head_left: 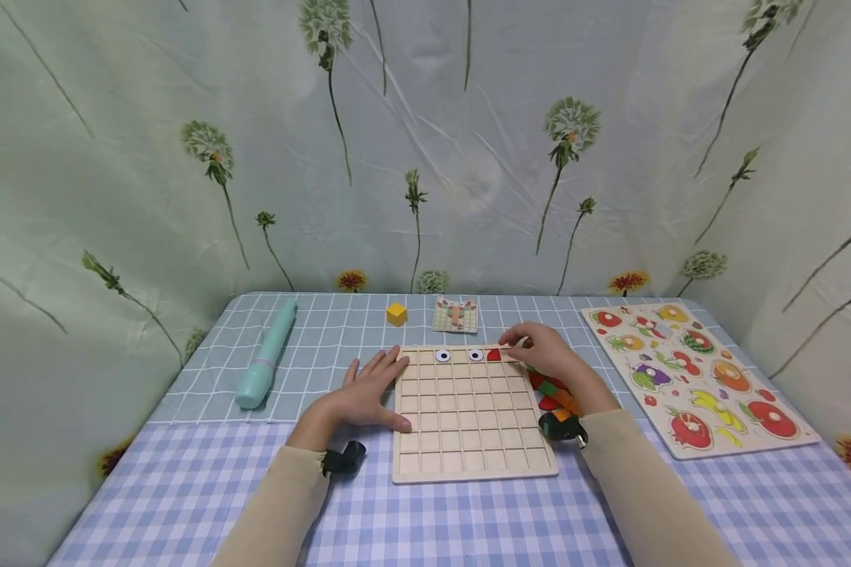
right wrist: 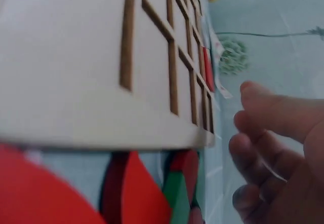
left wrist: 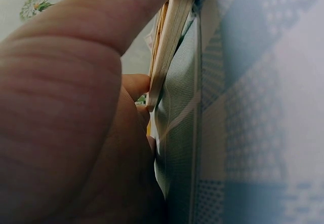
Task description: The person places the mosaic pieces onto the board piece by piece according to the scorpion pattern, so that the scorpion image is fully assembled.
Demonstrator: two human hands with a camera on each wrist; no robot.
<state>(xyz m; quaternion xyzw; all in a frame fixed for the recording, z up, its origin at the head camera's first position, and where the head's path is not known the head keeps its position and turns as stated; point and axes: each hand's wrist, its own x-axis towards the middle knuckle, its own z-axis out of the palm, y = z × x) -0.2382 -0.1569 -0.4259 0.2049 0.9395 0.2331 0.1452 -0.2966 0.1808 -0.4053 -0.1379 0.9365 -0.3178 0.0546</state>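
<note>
A wooden grid board [head_left: 468, 417] lies flat on the table. Two round eye pieces [head_left: 443, 357] and a red piece [head_left: 494, 355] with a curved edge sit in its far row. The left hand [head_left: 362, 398] rests at the board's left side, fingers spread, the thumb lying over the edge. Near the far right corner, beside the red piece, is the right hand [head_left: 542, 350]. The right wrist view shows its fingers [right wrist: 273, 107] loosely bent, with nothing between them. Red, green and orange pieces [head_left: 563, 398] lie by the board's right edge, partly hidden under the right forearm.
Behind the board are a yellow block [head_left: 396, 314] and a small pattern card [head_left: 456, 315]. A teal tube-shaped object [head_left: 265, 358] lies to the left. On the right is a fruit puzzle board [head_left: 702, 382]. A floral curtain [head_left: 425, 142] hangs behind the table.
</note>
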